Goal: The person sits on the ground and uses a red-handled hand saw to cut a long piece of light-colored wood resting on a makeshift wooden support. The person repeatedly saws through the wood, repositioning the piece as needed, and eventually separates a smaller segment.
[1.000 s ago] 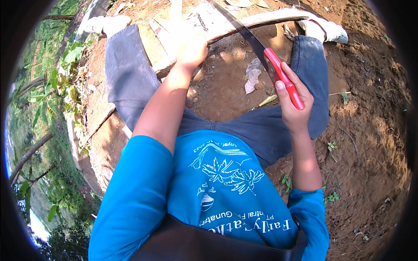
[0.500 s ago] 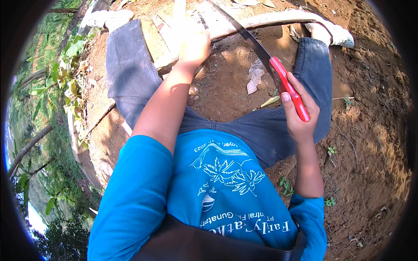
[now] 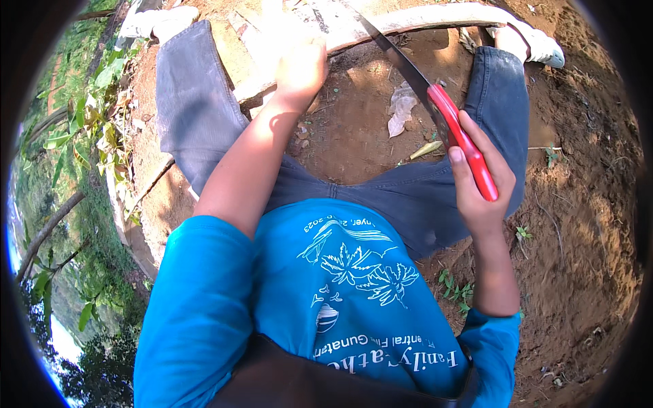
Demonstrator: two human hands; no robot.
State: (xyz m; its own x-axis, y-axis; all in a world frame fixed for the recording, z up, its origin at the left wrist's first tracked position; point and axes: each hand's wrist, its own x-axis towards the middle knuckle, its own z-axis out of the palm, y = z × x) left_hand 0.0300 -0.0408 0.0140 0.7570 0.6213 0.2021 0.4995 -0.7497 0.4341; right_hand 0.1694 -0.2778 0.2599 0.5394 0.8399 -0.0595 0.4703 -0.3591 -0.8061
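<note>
My right hand (image 3: 484, 183) is wrapped round the red handle of a long, narrow tool (image 3: 469, 149). Its dark blade slants up and left, away from me; whether it is a saw or a knife cannot be told. Farther left, my left hand (image 3: 303, 71) looks closed like a fist, washed out by strong sunlight. A pale strip (image 3: 272, 8) rises just beyond it, but the glare hides what the fingers grip. The blade crosses in front of a pale length of wood (image 3: 442, 18) that arcs across the ground between my feet.
My legs are spread wide on brown soil. A dry leaf (image 3: 401, 109) and a yellowish pod-like piece (image 3: 426, 149) lie between them. Green plants and branches (image 3: 47, 234) fill the left side, past a low edge (image 3: 122, 204). Small weeds (image 3: 456, 291) grow at the right.
My right hand and the red-handled tool have shifted a little to the right and toward me. My left hand stays in nearly the same place.
</note>
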